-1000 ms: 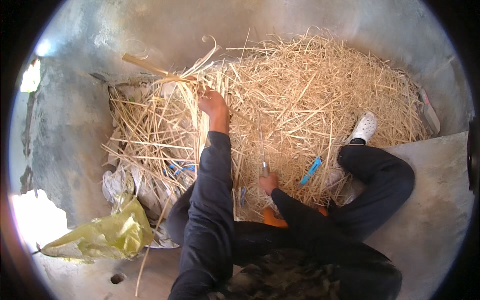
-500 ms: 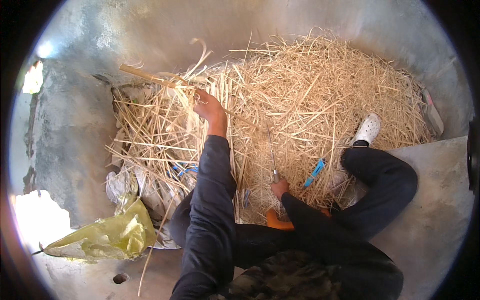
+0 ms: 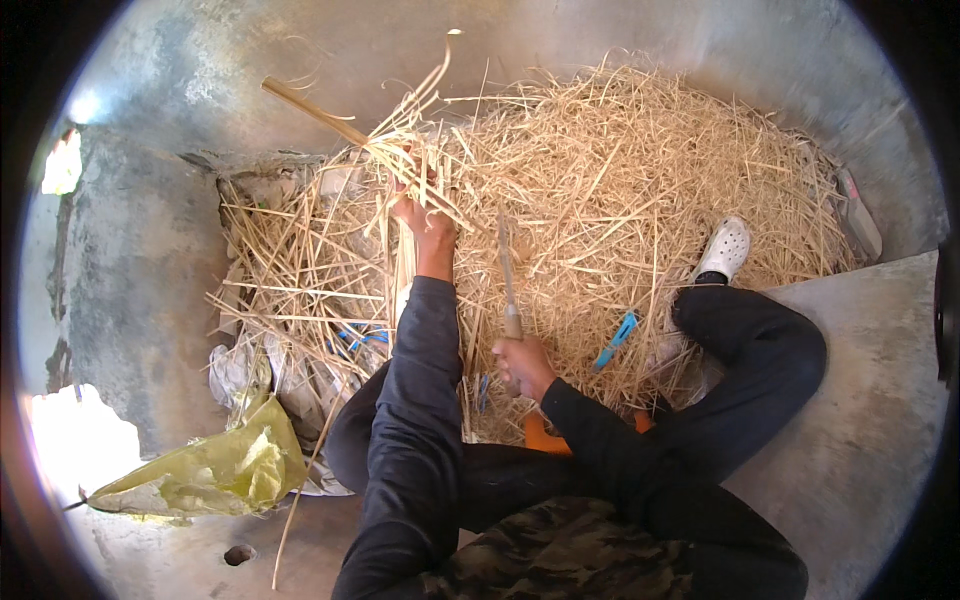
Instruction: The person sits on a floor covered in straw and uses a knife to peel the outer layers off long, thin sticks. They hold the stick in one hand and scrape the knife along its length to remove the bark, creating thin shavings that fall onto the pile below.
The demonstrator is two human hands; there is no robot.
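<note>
My left hand is closed around a bunch of pale, thin bamboo strips at the upper middle. Curled shavings spring up from the bunch, and a thicker bamboo stick juts out to the upper left. The strips and shavings partly cover my fingers. Closer to me on the right, my right hand grips the wooden handle of a knife. Its narrow blade points away from me, over the shavings and apart from the strips.
A deep heap of bamboo shavings lies against the concrete wall. Longer strips are scattered to the left. A blue box cutter rests by my bent leg, near a white clog. An orange object and a yellow sack lie nearer.
The knife and my right hand have moved left and slightly away from me, and the blade stands more upright. The stick's far end has swung up, with the strips now fanned over my left hand.
</note>
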